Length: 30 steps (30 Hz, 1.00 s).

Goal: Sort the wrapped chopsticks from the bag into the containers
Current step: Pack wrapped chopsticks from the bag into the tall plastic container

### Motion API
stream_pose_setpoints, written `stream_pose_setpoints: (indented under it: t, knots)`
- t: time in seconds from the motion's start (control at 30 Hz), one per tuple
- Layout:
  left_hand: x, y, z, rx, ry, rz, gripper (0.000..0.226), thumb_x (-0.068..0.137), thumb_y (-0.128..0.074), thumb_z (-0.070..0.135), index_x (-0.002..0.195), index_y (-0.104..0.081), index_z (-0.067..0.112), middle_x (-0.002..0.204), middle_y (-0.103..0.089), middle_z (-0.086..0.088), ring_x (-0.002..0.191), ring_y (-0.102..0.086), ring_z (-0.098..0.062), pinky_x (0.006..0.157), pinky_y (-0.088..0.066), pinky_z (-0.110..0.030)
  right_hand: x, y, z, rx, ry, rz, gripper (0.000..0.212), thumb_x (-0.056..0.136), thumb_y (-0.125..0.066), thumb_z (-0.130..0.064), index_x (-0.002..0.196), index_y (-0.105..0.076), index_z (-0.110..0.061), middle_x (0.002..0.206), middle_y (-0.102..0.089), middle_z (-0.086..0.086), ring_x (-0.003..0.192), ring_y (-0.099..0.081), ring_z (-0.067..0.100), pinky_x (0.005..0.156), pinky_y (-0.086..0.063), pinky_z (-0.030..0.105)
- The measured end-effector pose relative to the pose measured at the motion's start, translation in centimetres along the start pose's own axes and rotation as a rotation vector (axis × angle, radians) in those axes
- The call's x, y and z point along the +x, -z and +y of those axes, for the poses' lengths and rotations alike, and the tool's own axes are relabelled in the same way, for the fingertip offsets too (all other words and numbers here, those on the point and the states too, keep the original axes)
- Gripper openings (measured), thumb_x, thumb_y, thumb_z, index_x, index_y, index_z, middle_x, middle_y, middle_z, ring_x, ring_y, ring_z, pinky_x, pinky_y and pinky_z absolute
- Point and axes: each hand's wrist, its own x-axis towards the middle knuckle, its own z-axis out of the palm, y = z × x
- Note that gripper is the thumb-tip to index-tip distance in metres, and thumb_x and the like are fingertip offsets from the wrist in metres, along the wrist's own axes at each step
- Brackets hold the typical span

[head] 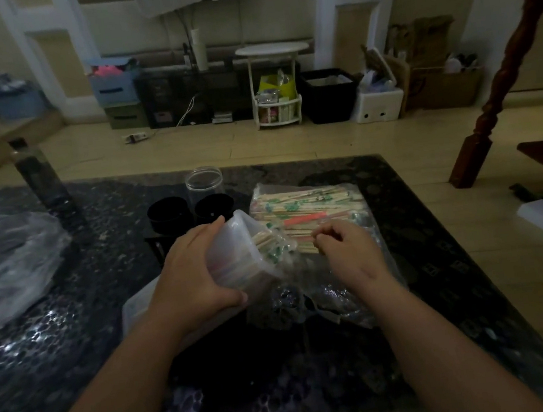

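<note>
Dark speckled stone is the top of the low table (75,352) where the person works, seen from the head camera. The left hand (190,278) grips a translucent white plastic container (234,245), with the fingers curled over its far side and the thumb under its near side. The container is tilted, its open mouth turned to the right, and some wrapped chopsticks already lie inside it. The right hand (345,251) is just beside that mouth. Its fingers are curled and the fingertips pinch the near ends of a few wrapped wooden chopsticks (305,208).

These chopsticks lie in a flat pile in a clear crumpled plastic bag (338,300), which rests on the table under and beyond the right hand. Their wrappers show green and pink print.

Behind the container stand two round black cups (167,214), close together, and a clear cylindrical plastic jar (204,182) just behind them, upright and open. The left hand and the container hide part of the right cup. On the left side of the table lies another crumpled clear plastic sheet (4,261), well apart from the hands.

On the floor beyond the table stand a small white round side table (272,50) and a black bin (328,98). A brown carved wooden post (501,71) rises at the right.
</note>
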Motion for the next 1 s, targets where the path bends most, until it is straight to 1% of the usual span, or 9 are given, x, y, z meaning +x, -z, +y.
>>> stream_pose_setpoints:
  t: [0.2, 0.3, 0.5, 0.57, 0.63, 0.73, 0.83, 0.9, 1.0]
  knots:
    - [0.1, 0.0, 0.0, -0.013, -0.007, 0.108, 0.123, 0.036, -0.076, 0.051, 0.149, -0.036, 0.026, 0.145, -0.039, 0.004, 0.13, -0.034, -0.015, 0.1, -0.027, -0.029, 0.3, 1.6, 0.9, -0.466, -0.08, -0.182, 0.025, 0.088, -0.058, -0.029, 0.07, -0.062, -0.011, 0.073, -0.063, 0.006, 0.071, -0.058, 0.023, 0.062, -0.043, 0.03]
    - [0.2, -0.1, 0.0, -0.015, -0.006, 0.106, 0.122, 0.037, -0.077, 0.05, 0.149, -0.036, 0.026, 0.144, -0.039, 0.003, 0.13, -0.035, -0.017, 0.1, -0.027, -0.03, 0.0, 1.6, 1.4, -0.756, -0.258, -0.338, 0.03, 0.087, -0.059, -0.043, 0.092, -0.069, -0.015, 0.101, -0.069, 0.006, 0.089, -0.063, 0.024, 0.074, -0.049, 0.028]
    - [0.4, -0.3, -0.2, -0.007, 0.0, 0.072, 0.125, 0.035, -0.072, 0.056, 0.15, -0.035, 0.027, 0.145, -0.039, 0.004, 0.132, -0.035, -0.016, 0.101, -0.027, -0.029, -0.3, 1.3, 3.2, -0.98, -0.407, -0.472, 0.04, 0.091, -0.056, -0.027, 0.128, -0.061, -0.012, 0.135, -0.059, 0.009, 0.119, -0.058, 0.027, 0.099, -0.047, 0.036]
    - [0.4, -0.3, -0.1, -0.015, 0.005, 0.073, 0.125, 0.034, -0.072, 0.056, 0.15, -0.034, 0.028, 0.145, -0.038, 0.004, 0.132, -0.034, -0.016, 0.101, -0.027, -0.028, -0.1, 0.8, 4.0, -0.995, -0.403, -0.558, 0.055, 0.092, -0.057, -0.025, 0.145, -0.045, -0.016, 0.148, -0.047, 0.011, 0.13, -0.05, 0.029, 0.107, -0.041, 0.04]
    - [0.3, -0.3, -0.1, -0.022, 0.007, 0.077, 0.127, 0.032, -0.068, 0.06, 0.15, -0.033, 0.029, 0.146, -0.037, 0.004, 0.133, -0.033, -0.016, 0.102, -0.026, -0.029, 0.0, 0.6, 4.6, -0.928, -0.399, -0.558, 0.083, 0.093, -0.058, -0.021, 0.158, -0.006, -0.03, 0.157, -0.033, 0.014, 0.138, -0.04, 0.031, 0.112, -0.033, 0.044]
    - [0.5, -0.2, 0.0, -0.017, 0.011, 0.074, 0.127, 0.033, -0.07, 0.059, 0.151, -0.033, 0.027, 0.147, -0.037, 0.003, 0.135, -0.032, -0.016, 0.102, -0.025, -0.027, 0.4, -0.2, 5.4, -0.768, -0.348, -0.479, 0.097, 0.094, -0.055, -0.013, 0.153, 0.018, -0.036, 0.147, -0.045, 0.018, 0.12, -0.056, 0.029, 0.1, -0.043, 0.038]
    - [0.8, -0.1, 0.0, 0.005, 0.003, 0.085, 0.125, 0.035, -0.074, 0.054, 0.15, -0.034, 0.026, 0.146, -0.04, 0.002, 0.134, -0.034, -0.017, 0.102, -0.026, -0.027, 1.0, -1.8, 6.3, -0.689, -0.168, -0.347, 0.063, 0.098, -0.048, -0.021, 0.155, -0.023, -0.022, 0.15, -0.038, 0.015, 0.128, -0.049, 0.031, 0.105, -0.042, 0.039]
    - [1.1, -0.2, 0.1, 0.025, 0.01, 0.091, 0.124, 0.035, -0.076, 0.05, 0.15, -0.036, 0.025, 0.146, -0.041, 0.001, 0.132, -0.036, -0.019, 0.102, -0.028, -0.029, 1.6, -2.9, 7.0, -0.689, -0.03, -0.333, 0.042, 0.096, -0.045, -0.024, 0.138, -0.048, -0.016, 0.142, -0.046, 0.011, 0.128, -0.046, 0.029, 0.106, -0.041, 0.039]
    - [1.4, -0.3, 0.0, 0.032, 0.004, 0.095, 0.127, 0.032, -0.068, 0.06, 0.149, -0.037, 0.024, 0.144, -0.043, 0.001, 0.13, -0.039, -0.019, 0.101, -0.028, -0.029, 2.5, -3.9, 6.9, -0.735, -0.036, -0.402, 0.042, 0.092, -0.045, -0.025, 0.13, -0.055, -0.009, 0.133, -0.055, 0.017, 0.123, -0.051, 0.033, 0.101, -0.044, 0.038]
